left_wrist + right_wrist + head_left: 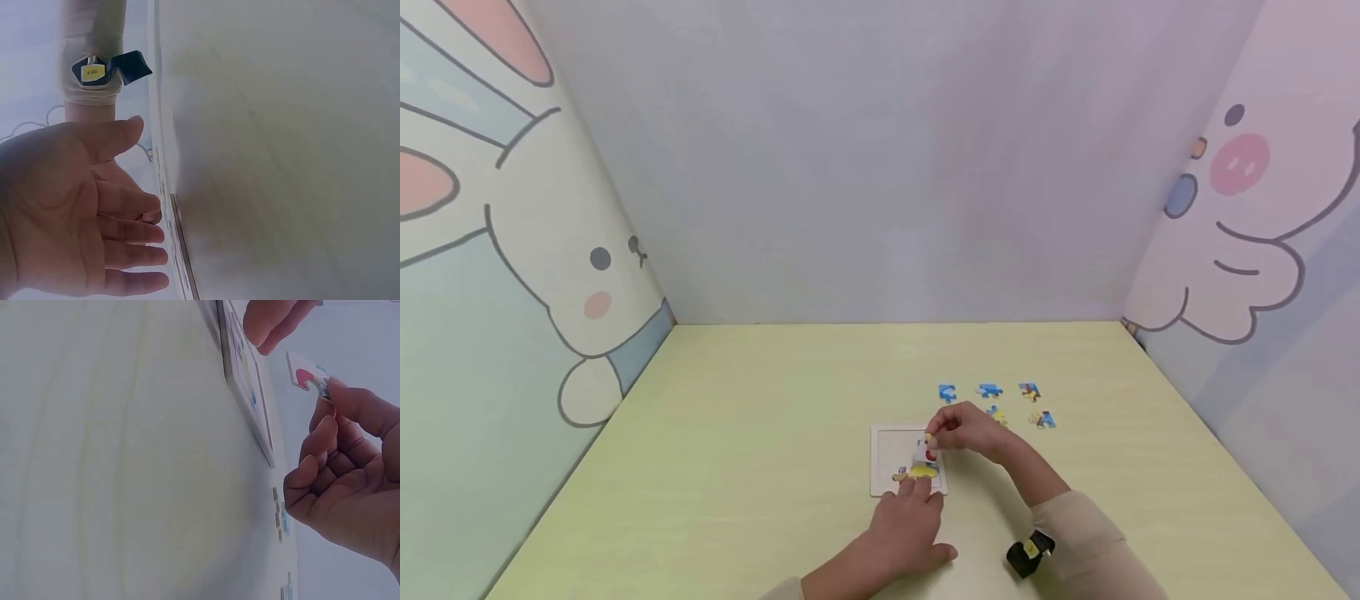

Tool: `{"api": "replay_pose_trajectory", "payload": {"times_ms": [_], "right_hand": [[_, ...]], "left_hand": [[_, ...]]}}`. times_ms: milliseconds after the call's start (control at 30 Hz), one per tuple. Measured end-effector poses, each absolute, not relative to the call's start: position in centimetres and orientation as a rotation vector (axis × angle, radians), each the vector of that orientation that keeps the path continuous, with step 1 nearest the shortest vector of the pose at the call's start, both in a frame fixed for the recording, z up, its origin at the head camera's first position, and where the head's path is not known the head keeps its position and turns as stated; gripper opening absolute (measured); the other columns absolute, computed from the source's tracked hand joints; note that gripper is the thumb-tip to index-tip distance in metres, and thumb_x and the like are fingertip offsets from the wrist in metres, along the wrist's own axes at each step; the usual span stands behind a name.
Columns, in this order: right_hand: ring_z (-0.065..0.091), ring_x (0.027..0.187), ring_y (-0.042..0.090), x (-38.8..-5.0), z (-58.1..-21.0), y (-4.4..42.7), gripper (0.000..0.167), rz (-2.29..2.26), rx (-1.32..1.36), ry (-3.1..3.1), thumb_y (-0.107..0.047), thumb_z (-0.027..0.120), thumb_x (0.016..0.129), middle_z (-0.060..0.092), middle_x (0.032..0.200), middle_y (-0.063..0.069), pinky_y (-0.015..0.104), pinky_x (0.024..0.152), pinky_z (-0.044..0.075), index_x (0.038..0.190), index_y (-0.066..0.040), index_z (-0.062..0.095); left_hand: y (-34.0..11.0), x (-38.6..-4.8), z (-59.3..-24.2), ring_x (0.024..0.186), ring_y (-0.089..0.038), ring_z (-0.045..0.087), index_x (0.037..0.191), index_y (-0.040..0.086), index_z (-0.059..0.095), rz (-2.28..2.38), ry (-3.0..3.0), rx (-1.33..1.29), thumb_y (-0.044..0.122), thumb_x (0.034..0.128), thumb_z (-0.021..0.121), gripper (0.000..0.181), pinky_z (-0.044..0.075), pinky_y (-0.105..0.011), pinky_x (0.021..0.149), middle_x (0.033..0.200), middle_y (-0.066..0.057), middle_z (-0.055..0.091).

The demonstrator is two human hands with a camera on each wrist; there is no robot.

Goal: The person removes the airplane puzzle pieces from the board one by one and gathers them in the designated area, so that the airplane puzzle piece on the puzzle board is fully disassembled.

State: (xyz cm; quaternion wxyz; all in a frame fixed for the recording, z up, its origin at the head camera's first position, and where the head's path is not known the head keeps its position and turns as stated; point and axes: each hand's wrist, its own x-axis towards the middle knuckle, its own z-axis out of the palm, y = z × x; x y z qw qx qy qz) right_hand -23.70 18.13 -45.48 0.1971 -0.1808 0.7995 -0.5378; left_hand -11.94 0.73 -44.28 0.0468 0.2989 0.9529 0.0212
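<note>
A square puzzle tray (875,458) with a pale raised rim lies on the table. Along its lower edge sit pieces with a yellow patch (923,472) and a brown patch (899,475). My right hand (973,432) pinches a white puzzle piece with a red patch (306,375) between thumb and index finger, tilted above the tray's right side. With fingers extended, my left hand (908,527) rests at the tray's lower edge, its fingertips near the yellow patch. In the left wrist view, that hand (81,212) shows its palm and straight fingers.
Several loose puzzle pieces lie beyond my right hand, among them a blue one (947,392) and a blue-yellow one (1042,419). A black wrist device (1030,554) sits at the right cuff. Printed walls enclose the yellowish table (737,417).
</note>
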Motion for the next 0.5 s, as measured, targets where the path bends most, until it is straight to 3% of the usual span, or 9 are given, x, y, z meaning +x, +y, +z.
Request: {"api": "replay_pose_trajectory", "payload": {"times_ms": [133, 500], "right_hand": [[0.043, 0.062, 0.016, -23.2, -45.7, 19.2, 0.015, -1.518, -0.476, 2.253, -0.012, 0.07, 0.083, 0.061, 0.077, 0.005, 0.029, 0.055, 0.037, 0.09, 0.0, 0.064], [0.042, 0.059, 0.014, -22.7, -46.1, 21.7, 0.017, -1.501, -0.452, 2.276, -0.015, 0.068, 0.085, 0.061, 0.076, 0.005, 0.028, 0.054, 0.036, 0.091, 0.0, 0.063]], "left_hand": [[1.2, -11.9, -44.2, 0.108, -0.019, 0.045, 0.116, 0.01, 0.06, 0.054, 2.882, 0.898, 0.059, 0.0763, 0.065, 0.062, 0.043, -0.034, 0.072, 0.114, -0.003, 0.049], [2.3, -11.7, -44.1, 0.118, -0.021, 0.043, 0.12, 0.011, 0.058, 0.032, 2.862, 0.892, 0.059, 0.0768, 0.064, 0.065, 0.043, -0.037, 0.084, 0.122, -0.004, 0.048]]}}
